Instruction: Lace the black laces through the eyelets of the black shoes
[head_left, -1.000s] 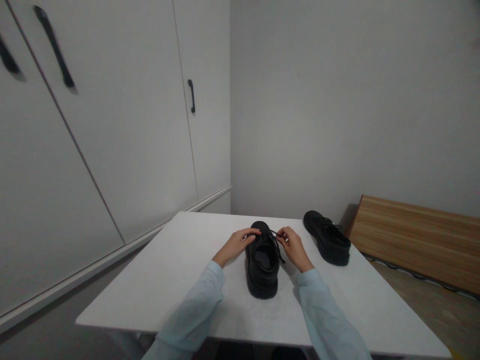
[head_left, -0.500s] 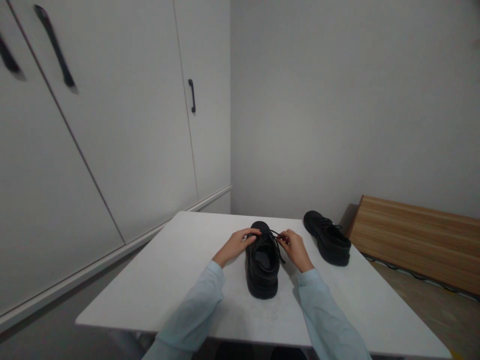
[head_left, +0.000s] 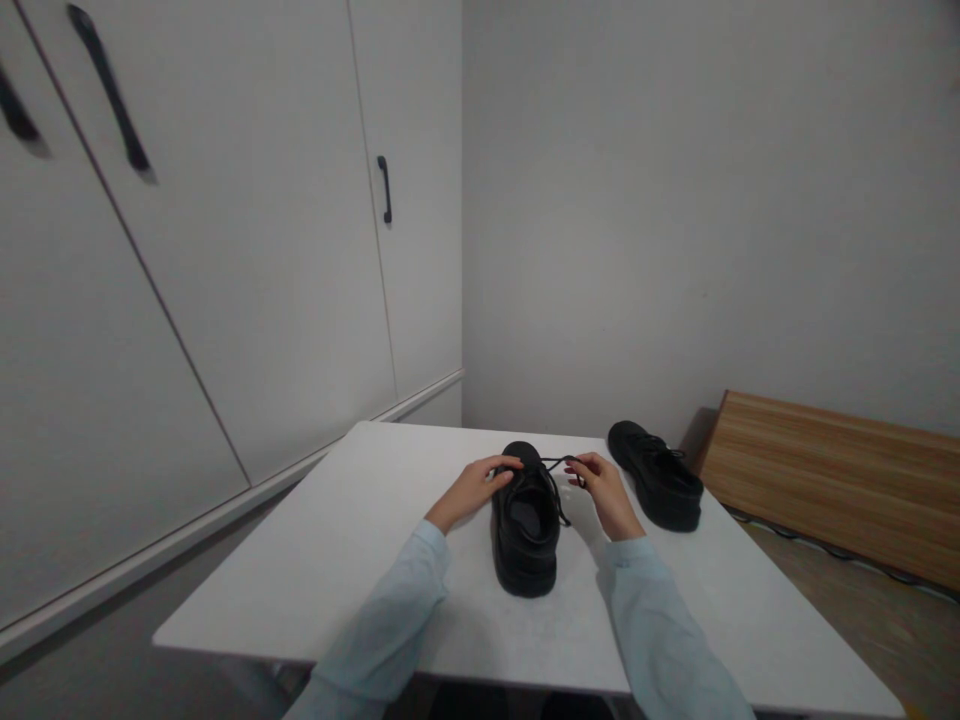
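A black lace-up shoe (head_left: 526,570) stands on the white table with its toe pointing away from me and its heel toward me. My left hand (head_left: 474,490) grips its left side near the front, thumb and fingers on the upper by the eyelets. Off to the right, my right hand (head_left: 604,494) pinches a black shoelace (head_left: 553,461), which stretches from the shoe's front to my fingers. Another lace end dangles along the shoe's right side. What the left fingertips touch exactly is hard to make out.
A second black shoe (head_left: 660,480) sits at the table's right rear edge, its lace tied. Beyond it leans a wood-grain panel (head_left: 832,480). White cabinets (head_left: 225,250) with dark handles line the left, and a plain wall (head_left: 675,200) closes the back of the white table (head_left: 345,540).
My right hand has moved a little to the right, drawing the shoelace out longer and straighter from the shoe. My left hand and both shoes have stayed in place.
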